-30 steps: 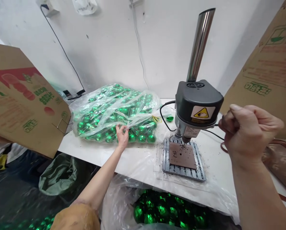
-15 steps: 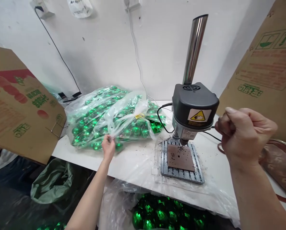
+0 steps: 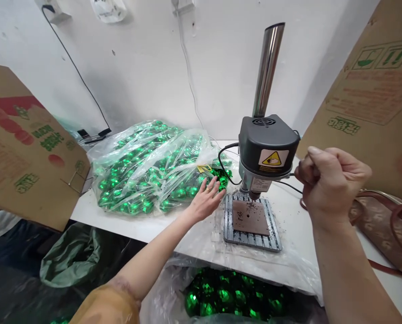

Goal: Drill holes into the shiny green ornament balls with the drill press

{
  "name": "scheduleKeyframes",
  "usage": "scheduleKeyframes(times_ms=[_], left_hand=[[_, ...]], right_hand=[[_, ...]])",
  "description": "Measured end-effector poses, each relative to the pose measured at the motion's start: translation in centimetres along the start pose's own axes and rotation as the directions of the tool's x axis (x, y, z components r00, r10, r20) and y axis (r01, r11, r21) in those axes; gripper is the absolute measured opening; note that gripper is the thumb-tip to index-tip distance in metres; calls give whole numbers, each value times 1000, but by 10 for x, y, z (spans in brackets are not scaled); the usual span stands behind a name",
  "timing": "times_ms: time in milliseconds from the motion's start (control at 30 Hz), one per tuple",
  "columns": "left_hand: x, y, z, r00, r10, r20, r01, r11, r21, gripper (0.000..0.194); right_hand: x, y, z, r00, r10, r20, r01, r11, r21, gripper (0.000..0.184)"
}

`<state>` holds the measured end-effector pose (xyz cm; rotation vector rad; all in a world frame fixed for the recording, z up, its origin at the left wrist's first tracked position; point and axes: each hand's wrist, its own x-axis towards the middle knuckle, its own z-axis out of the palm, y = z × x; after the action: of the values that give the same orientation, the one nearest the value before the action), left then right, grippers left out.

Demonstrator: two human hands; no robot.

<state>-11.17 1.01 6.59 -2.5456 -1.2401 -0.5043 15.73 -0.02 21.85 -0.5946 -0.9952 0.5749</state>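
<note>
The left hand (image 3: 206,201) has slid right along the bag (image 3: 147,175), now open at its edge, just beside the drill press (image 3: 266,150); the right hand (image 3: 332,182) is a closed fist.

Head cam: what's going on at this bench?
A person's open left hand is at the shiny green balls beside the clear plastic bag on a white bench. Their right hand, clenched, is raised beside a small drill press. More green balls lie in a bag below the bench edge.
</note>
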Motion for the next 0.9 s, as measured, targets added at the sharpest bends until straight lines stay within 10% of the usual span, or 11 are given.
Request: scheduleKeyframes(times_ms=[167,367,533,700,900], left_hand=[[-16,-15,26,968,-75,240,29,982,187,25],[-43,-11,33,965,-165,205,131,977,169,29],[-8,-3,32,938,-332,97,320,940,114,39],[37,-8,30,894,-385,229,358,921,151,37],[30,-11,30,866,-406,291,371,913,171,43]], right_hand=[[1,1,-3,999,10,38,-10,1000,13,40],[1,4,-3,1000,-10,29,9,1000,30,41],[1,6,-2,999,-20,32,19,1000,24,40],[1,4,-2,999,-26,27,26,1000,-9,41],[1,4,-4,998,-29,49,29,999,-14,40]])
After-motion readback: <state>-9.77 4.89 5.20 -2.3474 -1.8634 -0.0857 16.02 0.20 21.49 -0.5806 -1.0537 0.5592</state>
